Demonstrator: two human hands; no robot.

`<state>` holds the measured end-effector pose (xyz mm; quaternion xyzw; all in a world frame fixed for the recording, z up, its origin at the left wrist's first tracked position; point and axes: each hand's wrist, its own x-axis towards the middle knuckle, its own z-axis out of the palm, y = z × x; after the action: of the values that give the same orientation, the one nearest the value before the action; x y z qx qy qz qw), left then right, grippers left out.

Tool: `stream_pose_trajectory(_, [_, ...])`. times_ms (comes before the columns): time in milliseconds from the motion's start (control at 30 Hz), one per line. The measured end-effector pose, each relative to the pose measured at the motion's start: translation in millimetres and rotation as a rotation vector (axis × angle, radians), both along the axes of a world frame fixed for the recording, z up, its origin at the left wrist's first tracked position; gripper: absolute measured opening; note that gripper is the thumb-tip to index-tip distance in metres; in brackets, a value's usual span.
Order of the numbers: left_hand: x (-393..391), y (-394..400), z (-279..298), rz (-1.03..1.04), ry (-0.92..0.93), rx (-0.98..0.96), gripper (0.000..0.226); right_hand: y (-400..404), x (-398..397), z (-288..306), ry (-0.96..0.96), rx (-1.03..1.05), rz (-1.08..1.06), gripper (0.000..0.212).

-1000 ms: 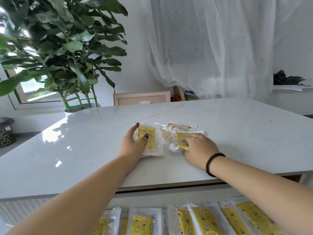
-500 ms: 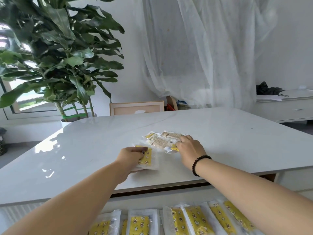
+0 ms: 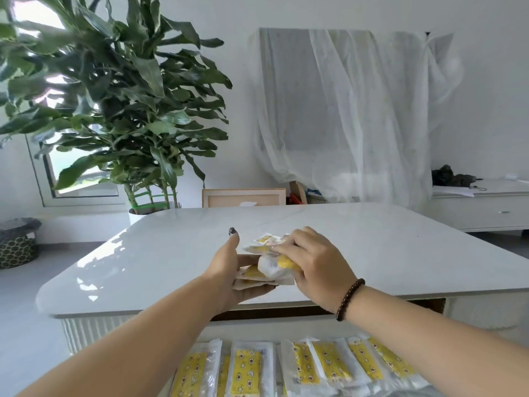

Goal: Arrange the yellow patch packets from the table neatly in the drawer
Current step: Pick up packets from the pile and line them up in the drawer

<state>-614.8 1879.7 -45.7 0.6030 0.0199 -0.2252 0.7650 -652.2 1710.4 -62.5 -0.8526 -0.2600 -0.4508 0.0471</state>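
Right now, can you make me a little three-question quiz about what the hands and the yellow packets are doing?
1. True or false: both hands are holding packets above the table.
2. Which wrist wears the bead bracelet? A) left B) right C) both
3. Fill in: more yellow packets lie in a row in the ___ below the table's edge.

Key
1. True. The left hand holds the stack from below and the right hand curls its fingers over the top.
2. B.
3. Drawer.
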Motion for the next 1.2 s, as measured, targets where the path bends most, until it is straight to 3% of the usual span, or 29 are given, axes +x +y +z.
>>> stream_pose_trajectory(167, [-28, 23, 11, -0.029, -0.088, 0.181, 0.033, 8, -31, -6, -0.007, -0.253, 0.136, 0.030])
stream_pose_trajectory(300, [-39, 34, 10, 0.048, -0.134, 0.205, 0.025, 3, -43, -2, 0.090, -0.243, 0.156, 0.032])
stream_pose_trajectory(433, [-41, 46, 11, 0.143, -0.207, 0.187, 0.021, 3, -54, 7, 0.174, 0.235, 0.099, 0.021])
stream_pose_trajectory(533, [-42, 52, 7, 0.100, -0.227, 0.226, 0.021, 4, -55, 12, 0.179, 0.571, 0.106, 0.033])
stream_pose_trajectory(600, [-44, 54, 3, 0.038, -0.230, 0.267, 0.023, 8, -56, 17, 0.131, 0.539, 0.155, 0.035])
stream_pose_trajectory(767, [-48, 50, 3, -0.103, -0.246, 0.280, 0.032, 15, -46, 7, -0.002, 0.083, 0.278, 0.008])
stream_pose_trajectory(900, [-52, 50, 7, -0.176, -0.242, 0.255, 0.042, 20, -42, -2, 0.176, 0.180, 0.269, 0.018])
stream_pose_trajectory(1033, [-46, 55, 3, -0.183, -0.311, 0.282, 0.036, 18, -44, -2, 0.404, 0.356, 0.273, 0.035])
stream_pose_trajectory(1200, [-42, 53, 0, -0.102, -0.351, 0.261, 0.022, 16, -45, -8, 0.448, 0.430, 0.189, 0.038])
